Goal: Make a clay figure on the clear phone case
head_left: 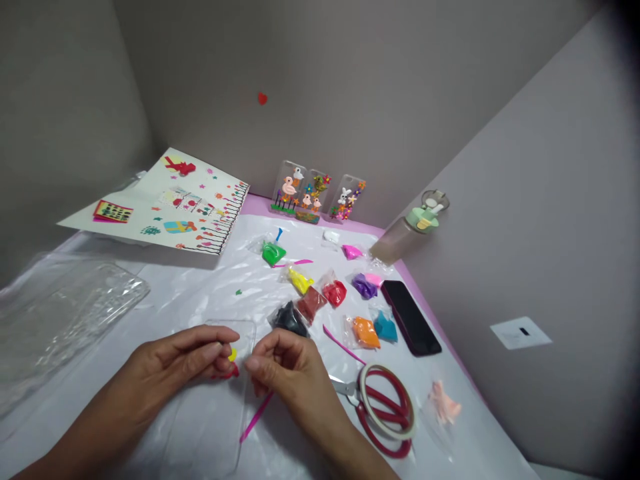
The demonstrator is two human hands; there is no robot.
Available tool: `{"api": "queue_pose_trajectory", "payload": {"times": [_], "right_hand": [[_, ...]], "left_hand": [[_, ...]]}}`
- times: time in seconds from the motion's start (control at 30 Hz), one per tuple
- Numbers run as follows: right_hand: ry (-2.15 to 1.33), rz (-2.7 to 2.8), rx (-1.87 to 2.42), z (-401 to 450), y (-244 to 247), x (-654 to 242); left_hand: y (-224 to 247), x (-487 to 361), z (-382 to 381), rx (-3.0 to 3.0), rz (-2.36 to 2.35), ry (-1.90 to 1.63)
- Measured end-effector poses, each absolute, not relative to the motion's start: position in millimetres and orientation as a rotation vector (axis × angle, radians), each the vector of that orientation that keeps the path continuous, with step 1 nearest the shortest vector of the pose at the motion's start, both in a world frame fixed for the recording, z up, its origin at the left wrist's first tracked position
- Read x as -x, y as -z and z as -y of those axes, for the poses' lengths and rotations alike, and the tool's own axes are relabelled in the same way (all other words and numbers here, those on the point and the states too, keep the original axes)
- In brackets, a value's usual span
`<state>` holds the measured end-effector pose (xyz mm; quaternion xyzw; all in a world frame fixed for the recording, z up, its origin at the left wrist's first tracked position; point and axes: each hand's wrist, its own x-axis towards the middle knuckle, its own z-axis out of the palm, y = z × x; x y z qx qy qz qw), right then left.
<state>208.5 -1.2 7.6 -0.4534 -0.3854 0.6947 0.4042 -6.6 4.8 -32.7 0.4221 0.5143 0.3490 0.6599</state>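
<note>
My left hand [185, 357] is over a clear phone case [200, 433], with its fingers bent together. Beside its fingertips show a small yellow piece [233, 355] and a red piece [231, 371], partly hidden by the fingers. To the right, my right hand [283, 367] has its thumb and forefinger pinched together at the case's right edge; whatever is between them is too small to name. A pink stick tool [256, 418] lies below the right hand, across the case's edge. Black clay [290, 320] in a wrapper is just beyond the right hand.
Wrapped clay lumps, including orange [367, 332] and green [273, 253], lie ahead. Red scissors [383, 407] under a tape roll [410, 427] and a phone [411, 318] are right. A bottle [405, 233], decorated cases [289, 188] and a drawing board [145, 207] stand behind.
</note>
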Motion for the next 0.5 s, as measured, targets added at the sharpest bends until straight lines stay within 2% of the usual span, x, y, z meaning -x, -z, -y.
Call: {"api": "queue_pose_trajectory", "payload": {"times": [0.5], "right_hand": [[-1.738,0.833,1.109,0.4,-6.0,-208.9]], "left_hand": [[32.2,13.1,-7.3,-1.184,-1.206,-0.865]]}}
